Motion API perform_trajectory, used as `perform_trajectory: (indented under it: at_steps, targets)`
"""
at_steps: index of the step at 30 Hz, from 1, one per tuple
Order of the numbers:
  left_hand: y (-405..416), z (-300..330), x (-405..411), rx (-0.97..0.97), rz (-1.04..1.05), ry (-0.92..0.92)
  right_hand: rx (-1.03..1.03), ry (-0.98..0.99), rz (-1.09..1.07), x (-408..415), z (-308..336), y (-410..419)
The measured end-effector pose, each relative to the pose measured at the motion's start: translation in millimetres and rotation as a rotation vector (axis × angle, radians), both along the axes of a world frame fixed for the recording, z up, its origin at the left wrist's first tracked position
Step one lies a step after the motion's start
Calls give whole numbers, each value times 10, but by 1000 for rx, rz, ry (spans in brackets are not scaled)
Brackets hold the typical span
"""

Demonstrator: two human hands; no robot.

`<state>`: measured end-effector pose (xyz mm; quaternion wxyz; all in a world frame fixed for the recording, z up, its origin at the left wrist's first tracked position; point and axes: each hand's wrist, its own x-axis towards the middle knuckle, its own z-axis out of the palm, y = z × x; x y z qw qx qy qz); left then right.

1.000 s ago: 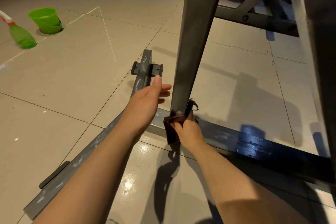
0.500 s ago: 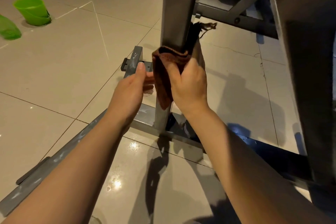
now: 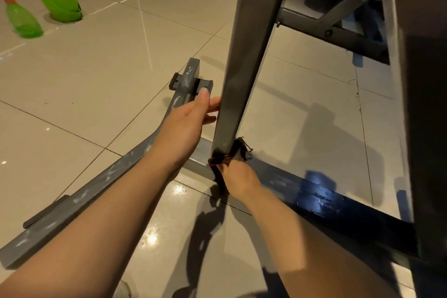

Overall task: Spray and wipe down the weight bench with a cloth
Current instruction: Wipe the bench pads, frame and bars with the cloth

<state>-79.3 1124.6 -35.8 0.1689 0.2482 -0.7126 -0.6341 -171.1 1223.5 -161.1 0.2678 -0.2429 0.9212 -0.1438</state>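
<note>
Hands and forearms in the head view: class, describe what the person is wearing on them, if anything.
Nothing is worn. The left hand and right hand are bare, with no gloves, rings or watch in view. Both forearms are uncovered to the picture's lower edge; no sleeve shows.

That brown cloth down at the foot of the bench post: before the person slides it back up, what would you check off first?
1. Cloth wrapped against the upright post: ok, it sits at the very bottom of the post.
2. Right hand has a grip on the cloth: ok, fingers pinch it.
3. Left hand steadies the post: ok, fingers reach the post's left side; how firmly, cannot tell.
4. Far side of the post covered by the cloth: cannot tell, hidden.
5. Spray bottle within easy reach: not ok, it stands off on the floor beside the green bucket.
6. Base bar wiped: not ok, pale smears show.
</note>
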Motion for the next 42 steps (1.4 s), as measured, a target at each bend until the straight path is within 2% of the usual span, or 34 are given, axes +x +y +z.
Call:
perform_trajectory:
  at_steps: [4, 10, 14, 16, 22, 24, 26, 29, 34, 37, 40, 42]
  targets:
    - [7, -29, 25, -19, 52, -24, -244, -38, -67, 80, 310, 43]
    - [48, 34, -48, 4, 93, -36, -738, 403, -74, -32, 1251, -37]
    - [-20, 29, 46, -57, -23, -142, -1043, 465, -148, -105, 1239, -181]
    - [-42, 1, 127, -67, -42, -184, -996, 417, -192, -81, 941, -250]
    - [-34, -97, 366, 19, 42, -254, -423, -45, -244, 36, -111, -103]
    - [-6, -138, 442, 43, 56, -255, -353, -139, -243, 60, -333, -42]
    - [4, -170, 505, 49, 83, -252, -413, -153, -251, 56, -361, -12]
    - [35, -189, 554, 64, 125, -251, -477, -67, -218, 77, 16, 15]
    - [142, -161, 531, 79, 170, -200, -931, 343, -128, 37, 1146, -76]
    - [197, -126, 480, 45, 151, -181, -1156, 531, -149, -143, 1510, -251]
    - [236, -115, 429, 11, 133, -189, -1208, 432, -202, -134, 1333, -358]
    - [246, -122, 417, 1, 143, -172, -1130, 329, -218, -75, 1016, -345]
